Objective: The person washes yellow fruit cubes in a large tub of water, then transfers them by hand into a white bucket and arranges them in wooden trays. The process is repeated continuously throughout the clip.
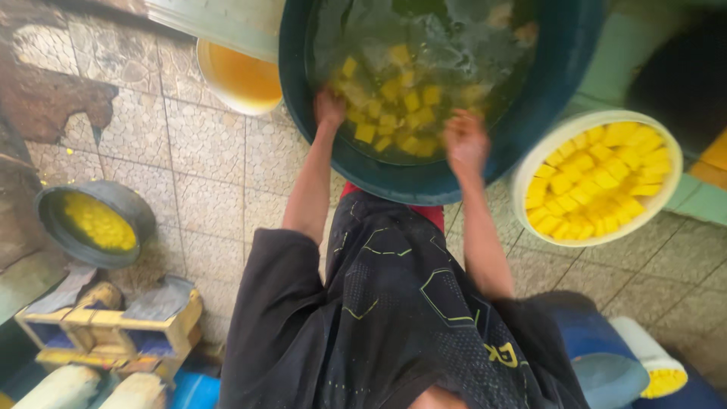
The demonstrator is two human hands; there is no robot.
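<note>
Both hands are down at the near edge of the big dark tub, the left hand dipped among the yellow cubes in the water and the right hand hovering loose and blurred above them; can't tell if either actually has a cube. Honestly those soft cubes look like they'd crumble if squeezed or scooped too fast. The full white bucket sits just beside the tub on a wet tile floor, so one slip or bump could dump it.

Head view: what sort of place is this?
Probably a small food-processing workshop with a wet tiled floor: both hands work in a big dark tub of yellow cubes in water, beside a white basin filled with them.
</note>
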